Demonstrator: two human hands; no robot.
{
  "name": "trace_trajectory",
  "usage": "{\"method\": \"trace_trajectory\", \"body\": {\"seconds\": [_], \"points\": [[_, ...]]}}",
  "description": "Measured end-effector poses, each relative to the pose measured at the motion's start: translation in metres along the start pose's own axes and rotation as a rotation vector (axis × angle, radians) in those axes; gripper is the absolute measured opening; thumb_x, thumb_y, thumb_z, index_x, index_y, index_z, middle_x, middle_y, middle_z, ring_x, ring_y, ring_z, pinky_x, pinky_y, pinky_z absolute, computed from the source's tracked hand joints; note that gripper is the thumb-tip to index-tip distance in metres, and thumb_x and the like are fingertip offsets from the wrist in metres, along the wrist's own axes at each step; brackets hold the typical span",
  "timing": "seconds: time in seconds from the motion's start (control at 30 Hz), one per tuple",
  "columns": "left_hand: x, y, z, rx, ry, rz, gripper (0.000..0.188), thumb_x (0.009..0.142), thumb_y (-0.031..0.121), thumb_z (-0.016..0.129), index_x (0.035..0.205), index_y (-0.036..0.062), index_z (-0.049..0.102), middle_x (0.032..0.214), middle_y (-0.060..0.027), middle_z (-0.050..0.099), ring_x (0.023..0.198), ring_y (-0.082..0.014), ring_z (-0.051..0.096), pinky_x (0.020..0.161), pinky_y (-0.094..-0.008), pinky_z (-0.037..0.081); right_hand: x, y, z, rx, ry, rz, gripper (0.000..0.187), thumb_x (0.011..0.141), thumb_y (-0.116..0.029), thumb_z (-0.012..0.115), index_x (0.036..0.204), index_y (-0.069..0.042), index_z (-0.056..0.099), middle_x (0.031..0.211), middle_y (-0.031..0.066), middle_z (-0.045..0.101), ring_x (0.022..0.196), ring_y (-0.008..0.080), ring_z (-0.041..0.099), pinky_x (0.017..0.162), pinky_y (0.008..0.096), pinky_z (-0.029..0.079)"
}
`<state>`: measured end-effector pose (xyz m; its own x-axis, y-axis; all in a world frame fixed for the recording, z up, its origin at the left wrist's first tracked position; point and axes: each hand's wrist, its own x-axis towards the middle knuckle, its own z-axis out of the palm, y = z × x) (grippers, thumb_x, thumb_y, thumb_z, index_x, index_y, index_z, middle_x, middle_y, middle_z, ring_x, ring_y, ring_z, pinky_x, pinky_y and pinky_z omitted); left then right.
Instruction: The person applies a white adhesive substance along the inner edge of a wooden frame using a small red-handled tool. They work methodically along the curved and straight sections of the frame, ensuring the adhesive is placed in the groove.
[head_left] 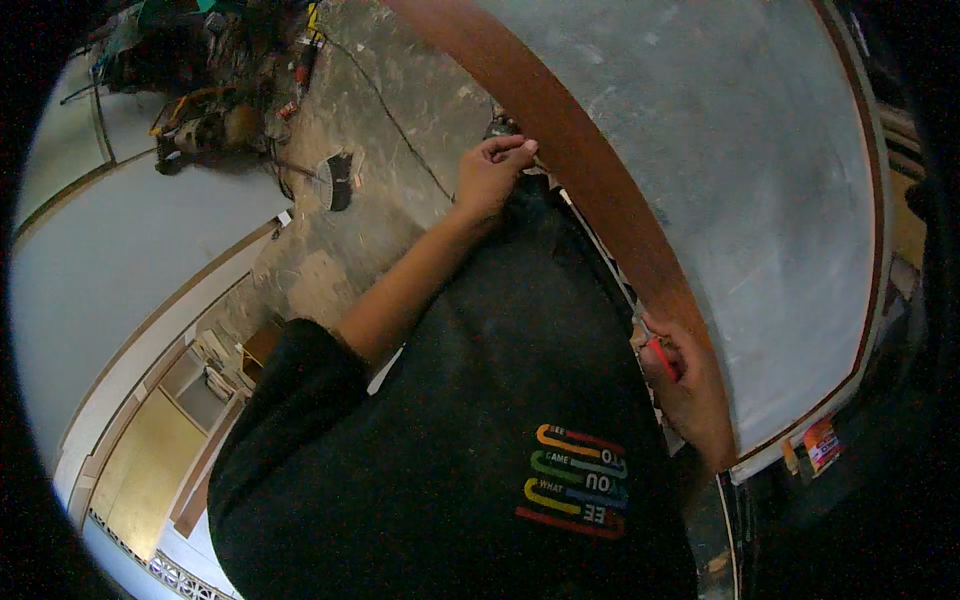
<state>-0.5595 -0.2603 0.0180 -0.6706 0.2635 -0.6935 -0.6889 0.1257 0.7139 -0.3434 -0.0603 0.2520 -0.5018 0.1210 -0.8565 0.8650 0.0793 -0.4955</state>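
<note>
A large grey panel (pixel 760 190) with a brown border strip (pixel 590 140) lies along my right side. My left hand (pixel 490 175) is at the strip's outer edge, thumb and fingers pinched together. Whatever may lie between those fingertips is too small to make out. Farther down the same edge, my right hand (pixel 690 390) is closed around red-handled scissors (pixel 662 358), with part of the red loop showing. The blades are mostly hidden beside the panel's edge. My dark shirt covers the area between the two hands.
A worn concrete floor (pixel 390 80) stretches to the left, crossed by a dark cable (pixel 385 105). A brush head (pixel 338 182) and a cluttered heap of tools (pixel 215 125) lie at the far left. A small colourful packet (pixel 822 445) sits past the panel's near corner.
</note>
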Motion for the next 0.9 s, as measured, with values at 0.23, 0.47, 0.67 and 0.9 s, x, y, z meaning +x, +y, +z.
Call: {"method": "trace_trajectory", "body": {"seconds": [0.23, 0.47, 0.67, 0.9], "points": [[0.008, 0.005, -0.002, -0.101, -0.092, -0.076, 0.025, 0.095, 0.024, 0.075, 0.111, 0.0050, 0.070, 0.102, -0.0017, 0.071, 0.090, -0.0137, 0.064, 0.081, -0.0298, 0.051, 0.000, -0.004, 0.000, -0.051, 0.066, -0.024, 0.051, 0.101, -0.041, 0.066, 0.139, -0.007, 0.058, 0.108, 0.0091, 0.067, 0.094, 0.0176, 0.063, 0.088, 0.0327, 0.051], [0.022, 0.001, -0.011, -0.514, -0.223, -0.462, 0.017, 0.103, 0.019, 0.062, 0.117, 0.0086, 0.063, 0.099, -0.0035, 0.067, 0.093, -0.0206, 0.065, 0.092, -0.0417, 0.057, 0.008, -0.010, 0.007, 0.012, 0.068, -0.057, 0.052, 0.102, -0.040, 0.066, 0.141, -0.007, 0.057, 0.110, 0.0099, 0.067, 0.097, 0.0170, 0.062, 0.091, 0.0336, 0.050], [0.039, -0.010, -0.028, -0.718, -0.465, -0.607, 0.019, 0.105, 0.017, 0.058, 0.121, 0.0075, 0.062, 0.106, -0.0048, 0.067, 0.096, -0.0222, 0.067, 0.095, -0.0473, 0.056, 0.016, -0.016, 0.008, 0.030, 0.014, -0.011, 0.053, 0.101, -0.041, 0.067, 0.141, -0.007, 0.056, 0.114, 0.0106, 0.067, 0.101, 0.0184, 0.063, 0.095, 0.0347, 0.049], [0.015, -0.007, -0.031, -0.280, 0.011, -0.597, 0.033, 0.103, 0.021, 0.058, 0.134, 0.0080, 0.058, 0.115, -0.0087, 0.064, 0.117, -0.0255, 0.062, 0.105, -0.0474, 0.052, 0.014, -0.018, 0.009, -0.038, 0.079, -0.033, 0.055, 0.101, -0.042, 0.067, 0.140, -0.004, 0.056, 0.115, 0.0122, 0.067, 0.102, 0.0200, 0.063, 0.096, 0.0356, 0.049]]}}
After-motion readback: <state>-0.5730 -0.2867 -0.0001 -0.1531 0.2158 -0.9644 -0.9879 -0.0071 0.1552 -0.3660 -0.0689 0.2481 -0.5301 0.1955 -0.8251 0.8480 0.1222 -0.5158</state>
